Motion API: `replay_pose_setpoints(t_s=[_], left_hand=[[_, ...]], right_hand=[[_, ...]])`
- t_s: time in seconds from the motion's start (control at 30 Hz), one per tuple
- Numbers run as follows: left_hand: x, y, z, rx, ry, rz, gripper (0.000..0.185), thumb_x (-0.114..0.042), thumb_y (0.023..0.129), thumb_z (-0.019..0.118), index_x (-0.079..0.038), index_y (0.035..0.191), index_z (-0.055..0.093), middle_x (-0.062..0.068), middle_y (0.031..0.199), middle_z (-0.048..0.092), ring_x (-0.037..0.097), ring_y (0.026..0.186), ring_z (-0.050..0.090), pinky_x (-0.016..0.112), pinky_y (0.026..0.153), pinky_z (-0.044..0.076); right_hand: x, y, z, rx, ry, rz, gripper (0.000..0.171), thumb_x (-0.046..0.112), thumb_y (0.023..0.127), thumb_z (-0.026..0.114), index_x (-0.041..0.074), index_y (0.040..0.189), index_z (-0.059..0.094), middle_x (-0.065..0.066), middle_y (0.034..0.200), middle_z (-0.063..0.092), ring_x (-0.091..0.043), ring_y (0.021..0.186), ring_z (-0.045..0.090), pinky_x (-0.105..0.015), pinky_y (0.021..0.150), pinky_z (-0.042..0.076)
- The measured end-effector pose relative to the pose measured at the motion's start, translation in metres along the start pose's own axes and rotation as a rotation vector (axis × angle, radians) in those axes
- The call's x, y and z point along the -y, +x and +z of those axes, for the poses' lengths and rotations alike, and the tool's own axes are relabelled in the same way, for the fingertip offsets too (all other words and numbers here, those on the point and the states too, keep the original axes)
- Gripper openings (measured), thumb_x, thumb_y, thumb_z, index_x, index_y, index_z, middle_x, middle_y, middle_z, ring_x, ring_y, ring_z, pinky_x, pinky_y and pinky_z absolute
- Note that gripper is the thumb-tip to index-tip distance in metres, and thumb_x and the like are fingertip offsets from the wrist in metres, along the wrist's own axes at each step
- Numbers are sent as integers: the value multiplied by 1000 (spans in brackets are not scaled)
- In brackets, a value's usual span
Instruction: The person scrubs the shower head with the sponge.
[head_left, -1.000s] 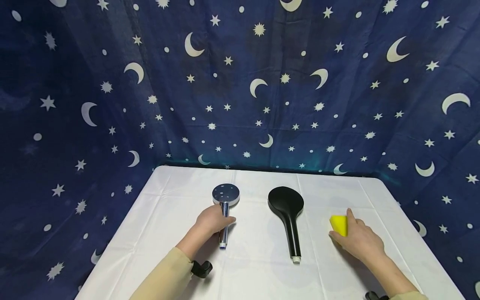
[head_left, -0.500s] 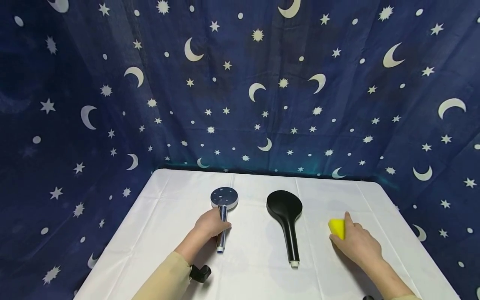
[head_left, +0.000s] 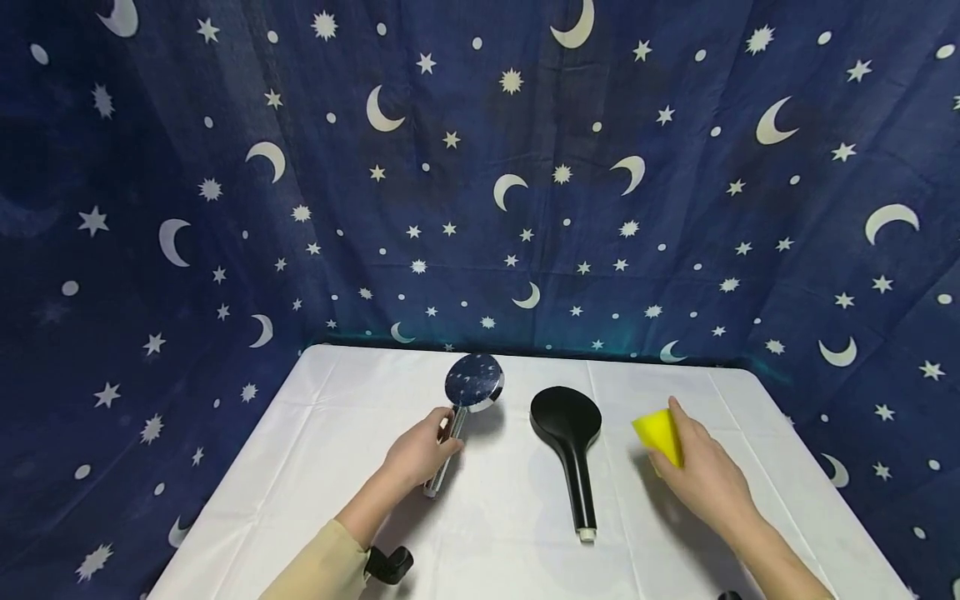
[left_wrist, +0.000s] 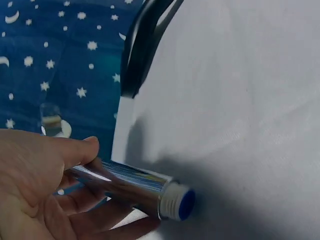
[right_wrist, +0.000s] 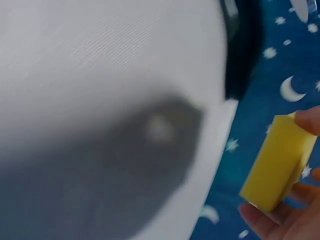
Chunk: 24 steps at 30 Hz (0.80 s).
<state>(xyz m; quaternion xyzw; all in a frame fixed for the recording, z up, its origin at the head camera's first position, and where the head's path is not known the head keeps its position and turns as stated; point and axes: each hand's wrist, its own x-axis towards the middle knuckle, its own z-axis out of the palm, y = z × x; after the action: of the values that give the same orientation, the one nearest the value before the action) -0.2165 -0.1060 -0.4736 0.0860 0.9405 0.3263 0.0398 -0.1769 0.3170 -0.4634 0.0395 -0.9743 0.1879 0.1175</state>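
Note:
My left hand (head_left: 420, 450) grips the handle of a chrome shower head (head_left: 474, 382), its round face tilted up and a shadow on the cloth below it. The left wrist view shows the handle's white threaded end (left_wrist: 172, 201) with a blue inside, the thumb on one side and the fingers curled under. On the right, my right hand (head_left: 708, 479) pinches a yellow sponge (head_left: 660, 435) between thumb and fingers, raised over the table. The right wrist view has the sponge (right_wrist: 277, 162) held by its edges. Between the hands lies a black shower head (head_left: 567, 417), handle toward me.
A white cloth covers the table (head_left: 300, 475). Behind it and along the sides hangs a dark blue curtain (head_left: 465, 192) with moons and stars. A black wrist mount (head_left: 390, 565) sticks out beside the left sleeve (head_left: 322, 567).
The left hand has lifted and tilted the chrome shower head, its head swinging right. The right hand has raised the yellow sponge and moved it left. The black shower head stays put.

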Motion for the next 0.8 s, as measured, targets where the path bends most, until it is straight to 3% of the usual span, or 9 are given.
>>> replay_pose_setpoints(t_s=[0.23, 0.33, 0.5, 0.67, 0.8], left_hand=[[-16, -11, -1, -139, 115, 162, 35, -26, 99, 70, -18, 131, 57, 1, 99, 71, 17, 81, 67, 37, 62, 52], [-22, -15, -1, -186, 133, 213, 29, -24, 98, 71, -19, 124, 59, 0, 97, 70, 16, 80, 67, 35, 58, 51], [-28, -18, -1, -278, 242, 269, 32, -29, 96, 74, -24, 124, 59, -5, 84, 61, 9, 59, 53, 29, 44, 39], [-35, -19, 0, -401, 359, 366, 48, -31, 93, 77, -27, 137, 59, -1, 86, 65, 12, 50, 52, 28, 40, 35], [-40, -20, 1, -444, 384, 426, 51, -28, 92, 79, -26, 138, 59, 0, 89, 67, 15, 52, 57, 29, 40, 36]], right_hand=[[62, 5, -10, -200, 170, -225, 89, 22, 90, 79, 16, 163, 28, -19, 151, 47, -41, 125, 50, -61, 94, 46], [90, 7, -15, -253, 204, -305, 90, 17, 85, 82, 17, 161, 34, -15, 152, 47, -37, 128, 49, -62, 97, 47], [128, 19, -15, -311, 162, -448, 81, 24, 84, 84, 18, 156, 45, -12, 154, 46, -39, 126, 52, -59, 98, 48], [146, 35, -8, -349, 53, -458, 70, 33, 86, 82, 20, 149, 55, -17, 149, 50, -42, 115, 56, -56, 93, 48], [151, 42, -2, -372, -25, -428, 67, 35, 87, 80, 19, 148, 57, -20, 145, 52, -44, 112, 56, -55, 90, 48]])
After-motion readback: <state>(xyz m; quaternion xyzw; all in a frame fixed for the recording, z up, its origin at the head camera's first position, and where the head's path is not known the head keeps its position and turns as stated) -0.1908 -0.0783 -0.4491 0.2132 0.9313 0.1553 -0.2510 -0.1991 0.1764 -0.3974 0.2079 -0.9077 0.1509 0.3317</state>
